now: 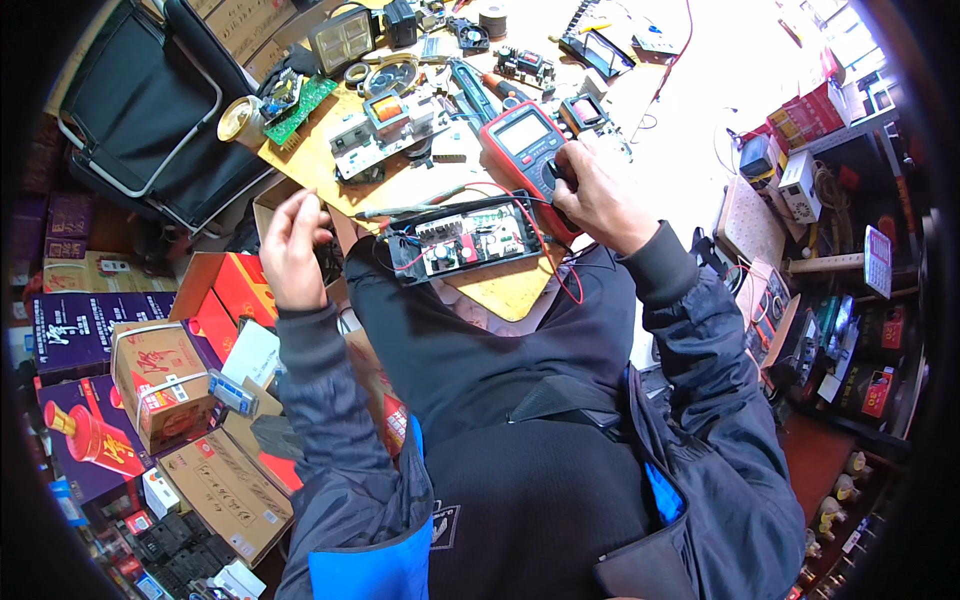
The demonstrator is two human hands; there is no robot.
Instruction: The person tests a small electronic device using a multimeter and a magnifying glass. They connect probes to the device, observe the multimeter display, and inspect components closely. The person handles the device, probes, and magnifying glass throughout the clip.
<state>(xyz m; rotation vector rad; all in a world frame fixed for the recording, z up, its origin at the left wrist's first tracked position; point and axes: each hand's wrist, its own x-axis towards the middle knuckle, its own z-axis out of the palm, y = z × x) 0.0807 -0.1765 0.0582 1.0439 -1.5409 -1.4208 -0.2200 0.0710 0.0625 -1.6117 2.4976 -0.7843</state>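
Note:
A red and grey multimeter (527,150) lies at a slant on the table, its display lit pale. My right hand (603,196) is closed at its dial, thumb and fingers pinching the knob, which they partly hide. Just left of the meter, an open black case (465,240) with a circuit board inside rests at the table's near corner, above my lap. Test leads (565,275) in red and black run around it, and a probe lies along its far edge. My left hand (293,245) hovers left of the case, fingers loosely bent, with nothing visible in it.
Circuit boards (385,130), a green board (300,112), a teal tool (470,92) and a solder spool (492,20) crowd the table's far side. A black chair (150,110) stands at left, cartons (160,380) below it. Shelving (850,130) lines the right.

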